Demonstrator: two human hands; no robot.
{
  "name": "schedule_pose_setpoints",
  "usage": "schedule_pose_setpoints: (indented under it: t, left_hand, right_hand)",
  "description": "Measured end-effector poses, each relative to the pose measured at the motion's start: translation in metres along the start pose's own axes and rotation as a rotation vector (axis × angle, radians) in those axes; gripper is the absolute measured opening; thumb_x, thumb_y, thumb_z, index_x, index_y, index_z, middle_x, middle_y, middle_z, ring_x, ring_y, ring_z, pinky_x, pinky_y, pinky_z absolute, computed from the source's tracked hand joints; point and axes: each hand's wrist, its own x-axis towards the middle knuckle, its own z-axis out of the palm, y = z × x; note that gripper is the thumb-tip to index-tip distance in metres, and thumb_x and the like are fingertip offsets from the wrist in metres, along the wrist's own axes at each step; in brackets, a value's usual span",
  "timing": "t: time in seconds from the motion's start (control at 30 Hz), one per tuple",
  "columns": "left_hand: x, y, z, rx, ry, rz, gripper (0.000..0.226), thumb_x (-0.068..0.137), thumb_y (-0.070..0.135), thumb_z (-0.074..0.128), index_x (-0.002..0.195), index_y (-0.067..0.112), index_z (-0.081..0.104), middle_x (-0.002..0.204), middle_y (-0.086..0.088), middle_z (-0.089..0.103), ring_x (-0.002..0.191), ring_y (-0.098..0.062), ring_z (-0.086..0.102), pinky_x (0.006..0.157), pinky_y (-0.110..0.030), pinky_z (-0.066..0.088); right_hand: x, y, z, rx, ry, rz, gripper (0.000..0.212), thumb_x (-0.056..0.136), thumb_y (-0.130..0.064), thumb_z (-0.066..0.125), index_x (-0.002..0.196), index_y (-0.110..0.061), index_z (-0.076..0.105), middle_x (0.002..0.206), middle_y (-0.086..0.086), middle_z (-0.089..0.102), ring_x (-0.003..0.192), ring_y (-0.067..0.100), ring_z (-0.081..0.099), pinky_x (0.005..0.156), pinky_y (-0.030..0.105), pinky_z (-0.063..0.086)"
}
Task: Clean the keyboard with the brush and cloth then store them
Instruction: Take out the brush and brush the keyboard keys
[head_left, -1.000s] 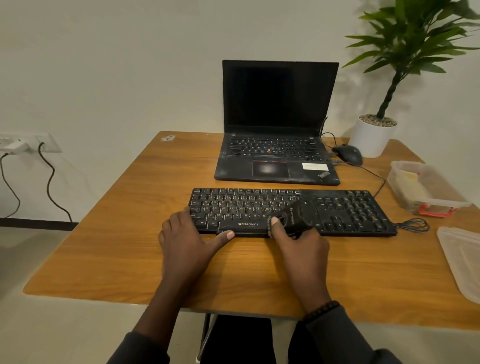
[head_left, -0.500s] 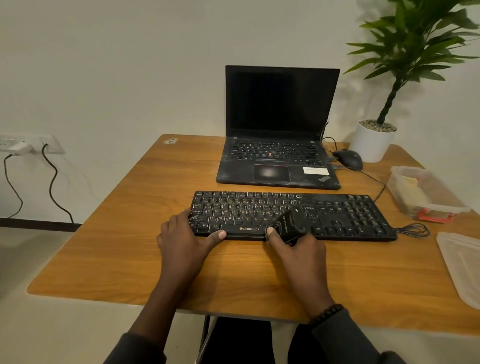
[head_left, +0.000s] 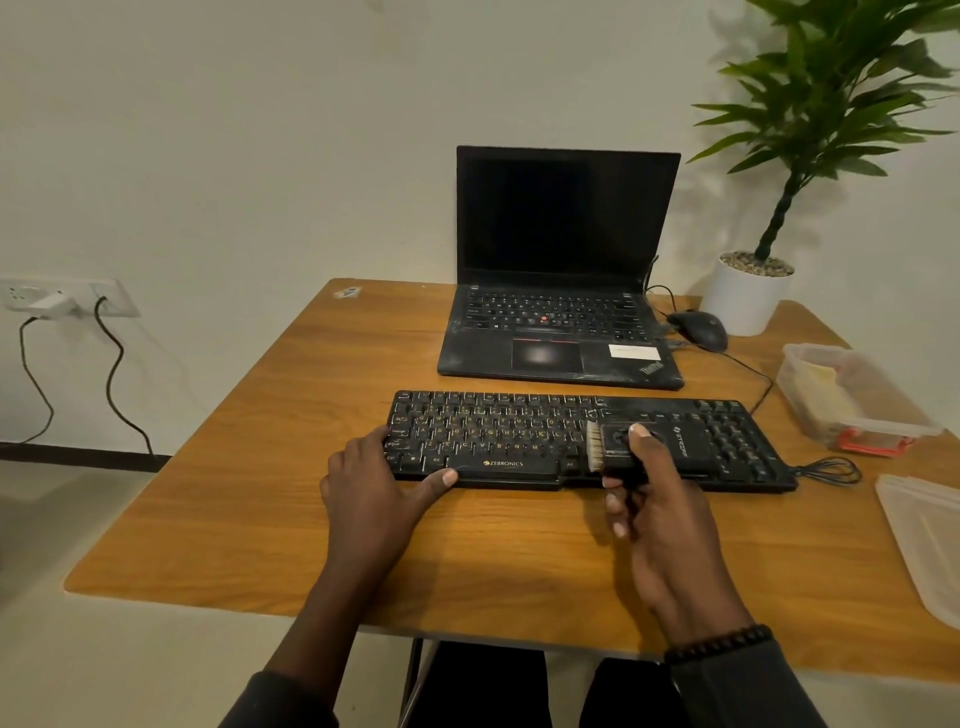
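Crosswise on the wooden desk (head_left: 249, 509) lies the long black plastic keyboard (head_left: 519, 441), its long axis running left to right in front of the person, parallel to the desk's near edge. That axis is what the brushing turns on: any sweep along a key row has to travel sideways, not away from the body.

The right hand (head_left: 660, 514) grips the black-handled cleaning brush (head_left: 618, 449), thumb on top of the handle and fingers curled beneath. It holds the brush over the keyboard's right-of-centre stretch, where the letter keys give way to the darker block beside the number pad. The pale bristles (head_left: 594, 447) point left, toward the letter keys, and appear to touch the keys, though the view is too dim there to be sure of contact.

The left hand (head_left: 374, 483) rests on the keyboard's left front corner, fingers spread relaxed over the edge keys and thumb laid along the front rim near the space bar; it steadies the board without gripping it.

So the unbrushed letter field lies to the left of the bristles, between the two hands, and the right hand is the nearer one to work it. A leftward stroke would run toward the left hand, which probably braces against that push.

The clear plastic storage box (head_left: 852, 400) stands well apart on the right; its loose lid (head_left: 930, 535) lies nearer. A pale fold inside may be the cloth.
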Motion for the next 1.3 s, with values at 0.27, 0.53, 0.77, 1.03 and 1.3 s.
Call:
schedule_pose_setpoints:
  t: [0.27,0.53,0.77,1.03,1.3]
  left_hand:
    - [0.001,-0.002,0.001,-0.004,0.006,0.003,0.093,0.070,0.071,0.068,0.142,0.017,0.043,0.135,-0.004,0.052,0.126,-0.026,0.041,0.100,-0.045,0.033]
    - [0.003,-0.003,-0.003,-0.042,-0.041,0.002,0.094,0.067,0.066,0.075,0.141,0.020,0.043,0.135,-0.001,0.050,0.127,-0.024,0.039,0.102,-0.046,0.032]
    - [0.012,-0.023,-0.012,-0.165,-0.100,0.016,0.085,0.060,0.069,0.068,0.132,0.027,0.053,0.122,0.008,0.063,0.112,-0.019,0.056,0.092,-0.051,0.049]
    - [0.013,-0.027,-0.008,-0.234,-0.080,0.006,0.082,0.055,0.070,0.073,0.126,0.033,0.056,0.115,0.017,0.066,0.107,-0.015,0.061,0.088,-0.049,0.052]
    - [0.013,-0.029,-0.004,-0.227,-0.054,0.022,0.081,0.055,0.072,0.073,0.124,0.032,0.058,0.112,0.016,0.067,0.106,-0.015,0.062,0.086,-0.048,0.053]
  right_hand:
    - [0.004,0.014,0.008,0.057,-0.001,0.019,0.018,0.080,-0.012,0.074,0.097,-0.010,0.069,0.076,0.003,0.067,0.051,0.008,0.053,0.042,0.018,0.044]
    - [0.002,0.028,0.016,-0.297,0.077,-0.003,0.014,0.080,-0.025,0.076,0.085,-0.013,0.072,0.069,0.002,0.068,0.054,0.011,0.056,0.047,0.026,0.044]
    - [0.007,0.044,0.033,-0.715,0.256,-0.266,0.033,0.081,-0.044,0.071,0.064,-0.016,0.066,0.063,-0.003,0.064,0.061,0.011,0.061,0.049,0.017,0.035]
    - [-0.009,0.060,0.058,-0.751,0.128,-0.391,0.013,0.085,-0.032,0.071,0.080,-0.022,0.065,0.071,-0.010,0.063,0.064,0.001,0.059,0.051,0.010,0.041]
    - [-0.018,0.067,0.093,-0.811,-0.125,-0.337,0.018,0.083,-0.038,0.071,0.073,-0.023,0.066,0.066,-0.012,0.064,0.062,-0.001,0.060,0.054,0.008,0.043]
